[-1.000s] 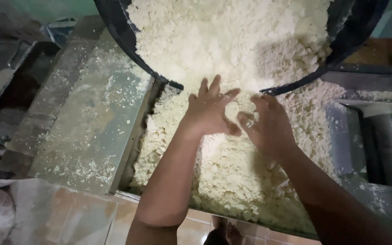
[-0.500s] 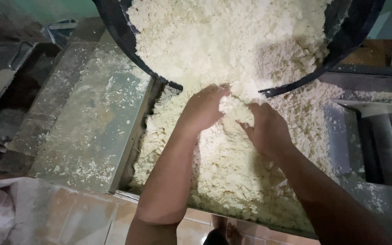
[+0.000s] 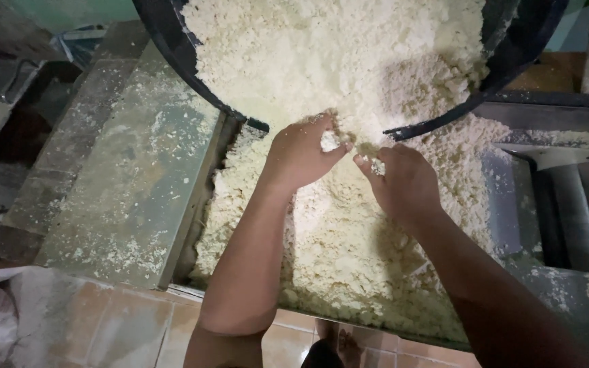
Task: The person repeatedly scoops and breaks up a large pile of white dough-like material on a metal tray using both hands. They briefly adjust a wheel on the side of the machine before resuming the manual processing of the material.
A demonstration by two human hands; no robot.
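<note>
Two bare hands were deep in a big heap of pale, crumbly meal [image 3: 335,225]. The meal filled a metal trough [image 3: 492,225] and looked like wet, lumpy crumbs. A big black tub [image 3: 192,75] was tipped over the far end of the trough, and it was full of the same meal, which reached down over its rim into the heap.

The left hand [image 3: 301,153] was right at the rim of the tub. Its fingers were curled in, like a scoop, and closed around a lump of meal. The right hand [image 3: 403,180] was just beside it, nearly touching. Its fingers were bent too, and its thumb and fingertips were dusty with crumbs, pinching into the meal.

To the left of the trough lay a flat metal lid [image 3: 124,184], sprinkled with crumbs. Near the bottom, orange floor tiles [image 3: 124,327] showed.
</note>
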